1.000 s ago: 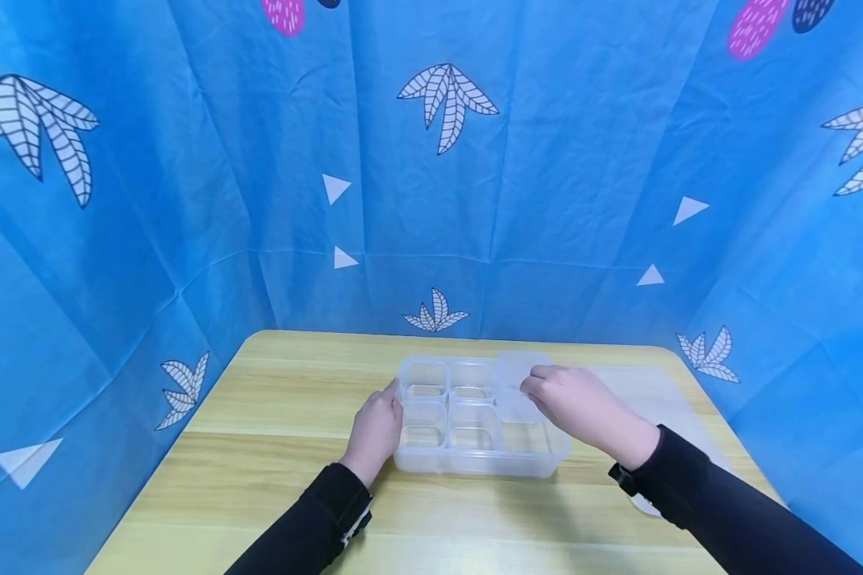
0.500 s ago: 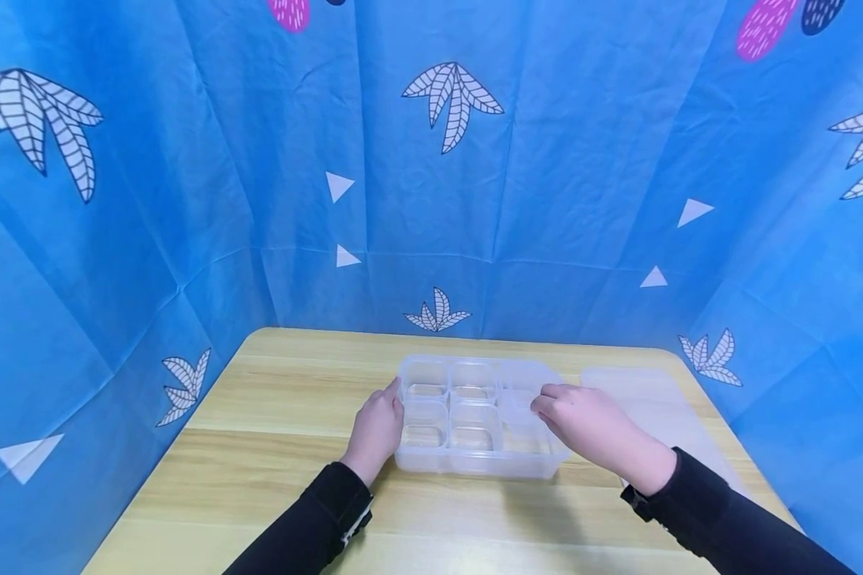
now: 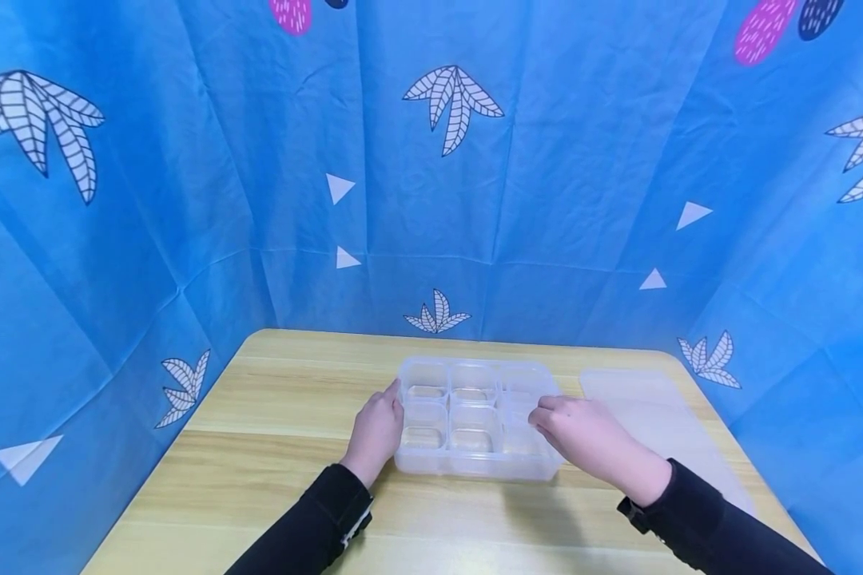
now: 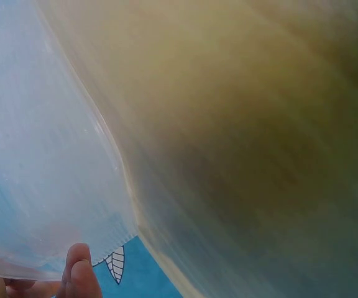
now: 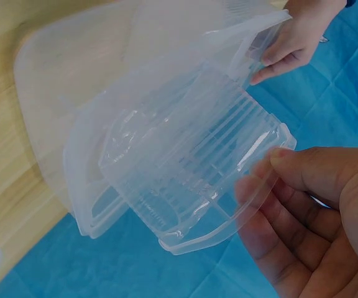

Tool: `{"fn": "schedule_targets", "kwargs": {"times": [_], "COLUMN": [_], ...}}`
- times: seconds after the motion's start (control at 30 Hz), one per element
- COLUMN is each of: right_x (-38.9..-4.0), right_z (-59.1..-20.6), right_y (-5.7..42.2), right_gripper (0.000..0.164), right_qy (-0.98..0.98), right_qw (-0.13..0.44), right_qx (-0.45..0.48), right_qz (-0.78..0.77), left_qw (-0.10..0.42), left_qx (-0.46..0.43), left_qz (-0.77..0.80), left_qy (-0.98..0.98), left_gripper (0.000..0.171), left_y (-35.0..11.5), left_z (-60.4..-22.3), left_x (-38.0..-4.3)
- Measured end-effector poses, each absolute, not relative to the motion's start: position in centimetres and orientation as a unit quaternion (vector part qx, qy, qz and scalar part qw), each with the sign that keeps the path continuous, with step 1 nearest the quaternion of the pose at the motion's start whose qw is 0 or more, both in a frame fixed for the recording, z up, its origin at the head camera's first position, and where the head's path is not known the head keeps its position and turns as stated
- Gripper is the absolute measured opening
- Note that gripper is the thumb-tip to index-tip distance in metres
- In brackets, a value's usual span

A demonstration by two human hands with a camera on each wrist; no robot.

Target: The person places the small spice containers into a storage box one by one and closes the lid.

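Note:
In the head view a clear plastic storage box (image 3: 475, 463) stands on the table, holding several small clear bins in two rows. My left hand (image 3: 376, 431) grips its left end; in the left wrist view the fingertips (image 4: 81, 273) lie against the translucent wall. At the opposite end, my right hand (image 3: 578, 435) pinches the rim of a small clear bin (image 5: 197, 167) between thumb and fingers. That bin has a ribbed side and sits tilted at the box's front right compartment, partly hidden by the hand in the head view.
A flat translucent lid (image 3: 640, 399) lies on the table right of the box, partly behind the right forearm. The light wood table (image 3: 316, 367) has rounded back corners. Blue patterned cloth (image 3: 431, 200) hangs around its back and sides.
My right hand has brought the small bin from over the back right of the box down and toward me, into the front right part. The left hand stays at the left end.

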State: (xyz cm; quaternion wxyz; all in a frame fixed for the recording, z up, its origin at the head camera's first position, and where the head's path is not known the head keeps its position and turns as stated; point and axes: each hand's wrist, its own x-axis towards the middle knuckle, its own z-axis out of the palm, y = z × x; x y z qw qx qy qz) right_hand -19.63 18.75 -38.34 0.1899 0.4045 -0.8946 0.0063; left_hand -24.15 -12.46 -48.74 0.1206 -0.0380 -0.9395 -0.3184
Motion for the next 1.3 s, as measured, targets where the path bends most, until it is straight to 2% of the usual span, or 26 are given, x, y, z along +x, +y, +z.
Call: {"fn": "schedule_targets", "kwargs": {"times": [0.37, 0.77, 1.3], "right_x": [-19.6, -19.7, -19.7], "right_z": [-39.7, -41.4, -42.2], "right_y": [18.8, 18.7, 18.5], "right_gripper": [0.018, 0.023, 0.026], "right_qy": [-0.896, -0.897, -0.907], "right_qw": [0.189, 0.185, 0.148], "right_qx": [0.403, 0.401, 0.395], "right_qz": [0.009, 0.015, 0.010], "left_qw": [0.115, 0.121, 0.111], "left_qx": [-0.040, -0.039, -0.033], "left_qz": [-0.324, -0.322, -0.336], "left_qy": [-0.938, -0.938, -0.935], "left_gripper": [0.042, 0.042, 0.042], "left_y": [-12.5, -12.5, -12.3], "left_z": [-48.7, -48.7, -48.5], "left_x": [-24.1, -24.2, -24.3]}}
